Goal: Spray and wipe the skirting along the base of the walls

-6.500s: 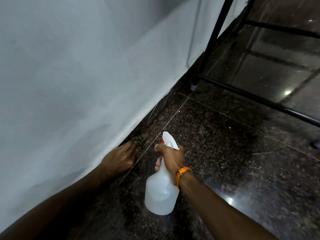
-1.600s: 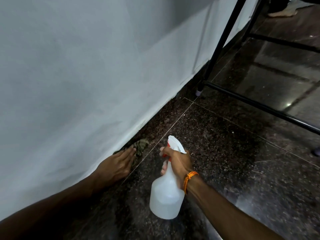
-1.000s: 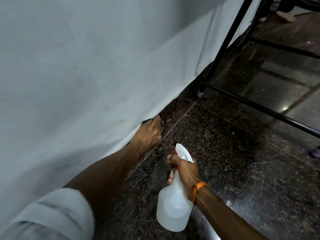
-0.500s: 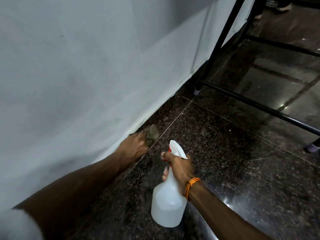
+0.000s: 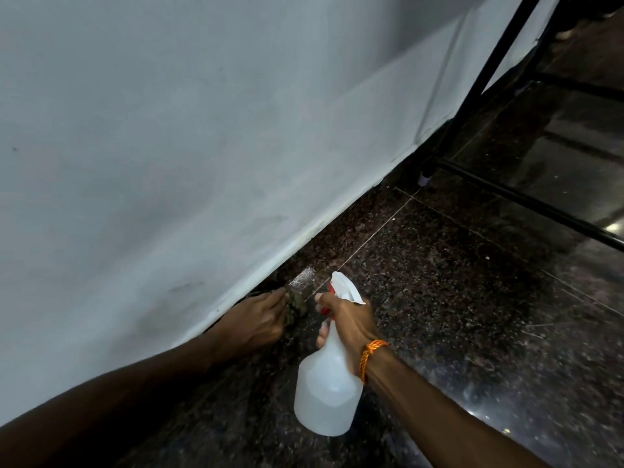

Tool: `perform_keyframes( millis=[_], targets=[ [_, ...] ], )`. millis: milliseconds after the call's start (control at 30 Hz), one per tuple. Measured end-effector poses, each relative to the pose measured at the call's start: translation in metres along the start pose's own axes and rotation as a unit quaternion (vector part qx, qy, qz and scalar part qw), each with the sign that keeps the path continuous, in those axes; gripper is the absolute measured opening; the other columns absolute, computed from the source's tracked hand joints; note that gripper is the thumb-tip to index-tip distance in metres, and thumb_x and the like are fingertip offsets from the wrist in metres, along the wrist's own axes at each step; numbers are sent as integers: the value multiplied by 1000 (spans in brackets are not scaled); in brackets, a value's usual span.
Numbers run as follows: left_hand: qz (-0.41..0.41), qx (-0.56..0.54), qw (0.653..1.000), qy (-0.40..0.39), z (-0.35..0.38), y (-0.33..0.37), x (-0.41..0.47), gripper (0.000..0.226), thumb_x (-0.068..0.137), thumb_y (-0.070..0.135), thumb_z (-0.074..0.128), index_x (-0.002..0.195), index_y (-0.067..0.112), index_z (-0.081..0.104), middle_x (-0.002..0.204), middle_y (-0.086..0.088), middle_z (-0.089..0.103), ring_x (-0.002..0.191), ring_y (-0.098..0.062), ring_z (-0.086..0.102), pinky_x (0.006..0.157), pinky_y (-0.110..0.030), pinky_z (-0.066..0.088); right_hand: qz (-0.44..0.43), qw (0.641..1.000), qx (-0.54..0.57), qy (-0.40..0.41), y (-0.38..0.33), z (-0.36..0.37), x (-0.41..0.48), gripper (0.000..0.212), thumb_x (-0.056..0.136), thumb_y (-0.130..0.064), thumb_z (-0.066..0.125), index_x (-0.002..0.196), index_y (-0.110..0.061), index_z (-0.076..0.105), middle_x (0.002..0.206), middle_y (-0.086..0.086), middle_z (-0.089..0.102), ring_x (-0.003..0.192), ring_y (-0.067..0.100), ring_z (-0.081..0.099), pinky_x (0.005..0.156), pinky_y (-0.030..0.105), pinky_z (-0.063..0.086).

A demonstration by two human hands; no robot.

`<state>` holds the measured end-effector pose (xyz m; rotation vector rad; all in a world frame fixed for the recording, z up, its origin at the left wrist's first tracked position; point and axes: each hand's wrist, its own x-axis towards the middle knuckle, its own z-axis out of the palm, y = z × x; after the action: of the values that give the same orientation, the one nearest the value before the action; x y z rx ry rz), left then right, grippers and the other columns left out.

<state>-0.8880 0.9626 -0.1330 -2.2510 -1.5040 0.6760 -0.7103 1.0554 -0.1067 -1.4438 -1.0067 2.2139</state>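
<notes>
- Dark speckled stone floor (image 5: 456, 315) meets a pale wall (image 5: 169, 130) that runs away to the upper right in the head view; between them sits the skirting (image 5: 341, 224), a low dark granite strip under the wall's white lower edge, mostly in shadow.
- Left hand (image 5: 256, 320) is low against the skirting, fingers curled around a bunched, grubby cloth (image 5: 299, 293) that sticks out past the fingertips; whether the cloth actually touches the strip is hard to tell in the gloom.
- Right hand (image 5: 347, 324) is wrapped around the neck of a white spray bottle (image 5: 326, 390), forefinger hooked over the red trigger, nozzle aimed forward along the wall just beside the cloth. An orange wristband (image 5: 371, 354) sits at that wrist.
- Black frame (image 5: 472, 96) stands farther along the wall, one foot near the skirting.
- To wipe well, I would flatten the cloth so more of it meets the strip, press into the joint with the floor, and stroke one way along the wall.
- Spray lightly just ahead of the cloth, angled at the skirting rather than the painted wall, since drips could streak it.
- Around the frame's foot, work the cloth behind it.
</notes>
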Motion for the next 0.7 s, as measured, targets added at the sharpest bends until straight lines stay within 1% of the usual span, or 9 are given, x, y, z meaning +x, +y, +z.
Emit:
perform_keyframes(
  millis=[100,167,267,300,367,467,533,600,700],
  targets=[
    [22,46,999,-21,10,-22,47,35,87,5,43,109,-7,66,107,-20,72,109,-37,61,92,-40,52,-8,1000,1,15,3,-7,2,19,83,-13,71,80,3,62,47,17,47,38,24,41,49,36,42],
    [14,73,997,-13,5,-36,85,31,90,7,44,109,0,68,106,-15,73,109,-34,61,96,-39,48,-18,999,-4,26,2,-13,3,14,83,-12,71,79,-1,64,52,18,49,39,25,42,51,37,42],
    [-32,31,999,-15,-4,-50,127,49,94,13,25,102,6,74,105,-14,73,117,-36,57,100,-42,40,-20,999,-9,45,0,-21,2,15,86,-11,70,76,-3,62,56,20,51,40,25,43,51,36,42],
    [-37,36,998,-29,-2,-49,130,48,96,14,27,103,5,74,110,-18,71,124,-39,52,100,-44,41,-18,999,-5,48,0,-24,3,16,86,-11,70,76,-4,60,58,21,51,39,25,42,50,35,42],
    [-27,53,997,-40,14,-36,117,30,95,16,48,105,2,72,120,-23,67,131,-44,42,97,-46,46,-15,999,-2,49,0,-29,4,13,87,-11,69,79,-4,62,57,21,51,38,25,42,49,35,41],
    [16,60,992,-107,28,-22,85,23,93,14,58,106,1,71,120,-29,64,128,-47,46,90,-47,51,-12,998,-10,57,3,-33,9,19,86,-14,70,93,3,65,47,18,49,36,25,44,48,35,43],
    [21,66,995,-74,25,-26,84,26,94,10,49,106,0,71,117,-28,66,126,-45,49,94,-45,50,-15,998,-15,60,1,-34,14,22,87,-14,70,99,4,65,45,17,49,36,24,44,47,34,44],
    [-5,56,998,-18,12,-36,95,33,92,12,44,102,3,74,110,-18,72,120,-37,57,99,-40,49,-27,997,-12,64,-4,-32,18,22,87,-13,70,103,0,65,44,16,48,35,24,44,47,34,43],
    [-29,24,999,10,15,-35,97,27,88,20,61,106,8,76,116,-14,71,121,-30,59,100,-37,49,-44,996,-7,74,-14,-29,23,23,86,-13,70,101,2,62,43,17,49,34,24,44,48,35,44]
  ],
)
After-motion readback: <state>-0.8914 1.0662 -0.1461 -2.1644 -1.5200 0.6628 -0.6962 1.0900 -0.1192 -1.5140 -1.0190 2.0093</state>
